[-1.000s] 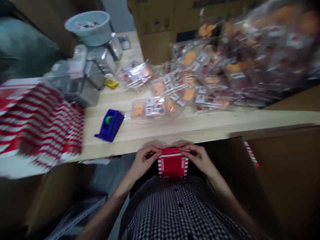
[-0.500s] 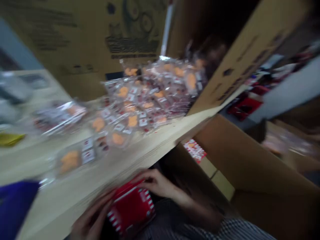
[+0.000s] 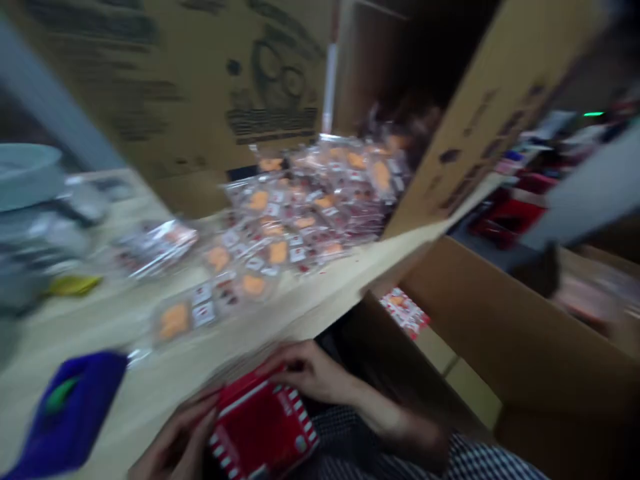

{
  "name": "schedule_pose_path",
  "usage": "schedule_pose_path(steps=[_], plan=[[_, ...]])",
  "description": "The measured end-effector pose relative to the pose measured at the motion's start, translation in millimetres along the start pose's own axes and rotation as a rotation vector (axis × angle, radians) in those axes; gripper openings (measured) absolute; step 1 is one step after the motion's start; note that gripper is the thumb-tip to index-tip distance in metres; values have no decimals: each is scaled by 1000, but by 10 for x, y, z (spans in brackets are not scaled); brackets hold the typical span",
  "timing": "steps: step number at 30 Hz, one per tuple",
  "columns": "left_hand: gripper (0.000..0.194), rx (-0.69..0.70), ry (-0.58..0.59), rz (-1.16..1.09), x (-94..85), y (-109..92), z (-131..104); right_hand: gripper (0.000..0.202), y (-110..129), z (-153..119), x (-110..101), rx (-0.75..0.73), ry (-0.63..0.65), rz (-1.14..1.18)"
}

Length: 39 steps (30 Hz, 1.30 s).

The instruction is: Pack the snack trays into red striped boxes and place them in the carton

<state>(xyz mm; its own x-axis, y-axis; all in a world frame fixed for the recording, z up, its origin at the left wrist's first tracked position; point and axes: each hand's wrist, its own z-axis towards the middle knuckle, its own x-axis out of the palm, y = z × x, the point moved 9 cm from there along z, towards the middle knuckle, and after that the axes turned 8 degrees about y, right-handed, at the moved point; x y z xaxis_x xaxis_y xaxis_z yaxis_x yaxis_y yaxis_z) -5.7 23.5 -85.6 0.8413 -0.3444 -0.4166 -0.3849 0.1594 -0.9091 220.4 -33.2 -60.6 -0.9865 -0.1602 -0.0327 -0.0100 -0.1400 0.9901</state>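
A red box (image 3: 265,427) with red-and-white striped edges is held between my two hands at the bottom centre, below the table's front edge. My left hand (image 3: 183,433) grips its left side near the top corner. The fingers of my right hand (image 3: 305,370) are closed on its upper right edge. Beyond them on the table lies a heap of clear packets (image 3: 310,207) with orange pieces and small white labels inside. One packet (image 3: 175,320) rests nearer, close to the table edge. The picture is blurred by motion.
Large cardboard walls (image 3: 185,100) stand behind the heap. A blue tray (image 3: 75,413) with something green lies at the lower left, a yellow packet (image 3: 75,285) beyond it. An open carton (image 3: 480,300) on the right holds pale boxes (image 3: 470,390) and a red-and-white packet (image 3: 404,312).
The view has shifted, so table items appear farther right and more of the blue tray shows. Both hands still hold the red box, which shows slightly more of its face.
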Motion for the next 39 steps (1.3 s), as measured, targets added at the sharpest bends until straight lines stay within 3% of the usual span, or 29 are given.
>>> schedule_pose_path(steps=[2, 4, 6, 9, 11, 12, 14, 19, 24, 32, 39], plan=[[33, -77, 66, -86, 115, -68, -101, 24, -161, -14, -42, 130, -88, 21], [34, -97, 26, -156, 65, -94, -144, 26, -274, 10, 20, 159, -36, 71], [38, -83, -148, -161, -251, -41, -204, 28, -400, 36, 48, 181, 30, 119], [40, -39, -589, 125, -1062, -1, -514, 33, -653, 27, -122, 308, -27, 184], [47, -61, -787, 322, -1491, 12, -714, 37, -763, 14, -219, 373, -47, 213], [50, -97, -803, 353, -1631, 63, -734, 38, -789, 12, -260, 386, -61, 208], [52, -183, -712, 285, -1772, 238, -621, 39, -807, 17, -282, 384, -62, 168], [37, -295, -460, 53, -1756, 526, -143, 38, -766, 33, -132, 309, 4, 11], [41, -422, -340, -171, -1779, 679, 33, 37, -631, -15, -112, 233, -13, -20], [42, -364, -433, -413, -1791, 650, -64, 32, -596, -77, -48, 222, 35, -37], [37, -283, -586, -428, -1660, 882, -358, 27, -743, -50, 8, 227, 123, -53]])
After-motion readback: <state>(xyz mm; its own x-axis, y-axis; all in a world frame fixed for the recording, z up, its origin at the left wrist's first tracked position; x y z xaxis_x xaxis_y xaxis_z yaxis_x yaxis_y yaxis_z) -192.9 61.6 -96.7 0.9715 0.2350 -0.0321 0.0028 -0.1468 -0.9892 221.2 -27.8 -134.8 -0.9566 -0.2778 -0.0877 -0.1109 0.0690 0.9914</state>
